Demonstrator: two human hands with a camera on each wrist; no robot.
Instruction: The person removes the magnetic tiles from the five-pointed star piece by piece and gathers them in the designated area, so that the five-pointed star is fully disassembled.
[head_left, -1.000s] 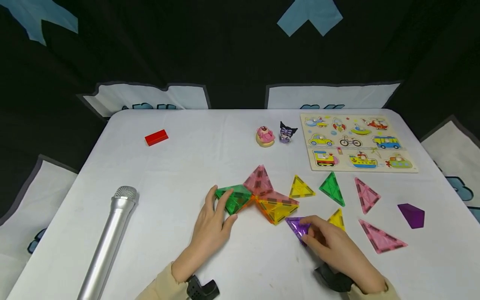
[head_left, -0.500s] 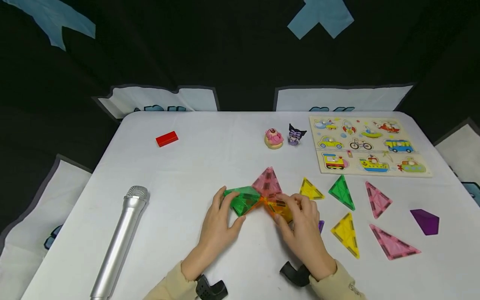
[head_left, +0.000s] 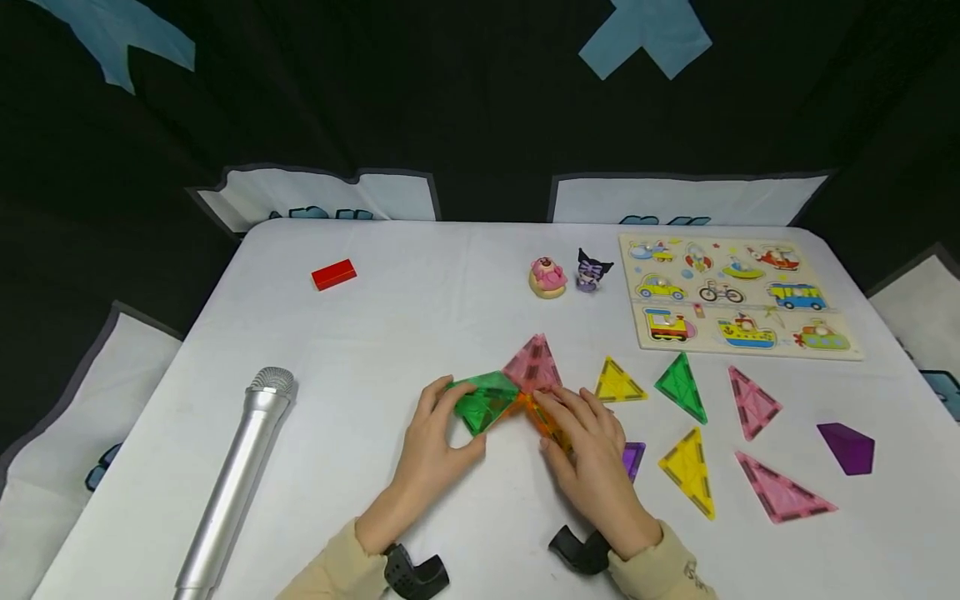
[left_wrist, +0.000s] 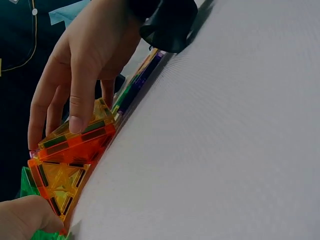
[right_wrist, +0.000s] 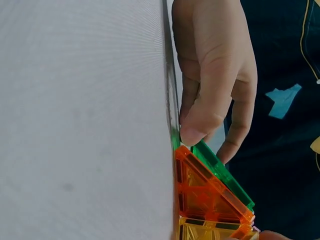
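Observation:
Translucent magnetic tiles are joined into a raised cluster in the middle of the table. My left hand (head_left: pixel 435 450) pinches its green part (head_left: pixel 483 402) between thumb and fingers. On the cluster's right side, my right hand (head_left: pixel 592 454) grips the orange and yellow part, its thumb against the near face in the left wrist view; the fingers cover much of this part from above. At the back of the cluster stands a pink part (head_left: pixel 532 364). A yellow face (left_wrist: pixel 60 182) fills the front between the two hands. A purple triangle tile (head_left: pixel 633 458) lies partly hidden behind my right hand.
Loose tiles lie to the right: yellow triangles (head_left: pixel 690 472), a green one (head_left: pixel 681 388), pink ones (head_left: pixel 783 490) and a purple piece (head_left: pixel 847 448). Farther back are a picture puzzle board (head_left: pixel 738 296), two small figurines (head_left: pixel 548 278) and a red block (head_left: pixel 333 275). A silver microphone (head_left: pixel 236 483) lies at left.
My right hand has left the purple triangle tile and moved left onto the orange and yellow part of the cluster. My left hand keeps its hold on the green part.

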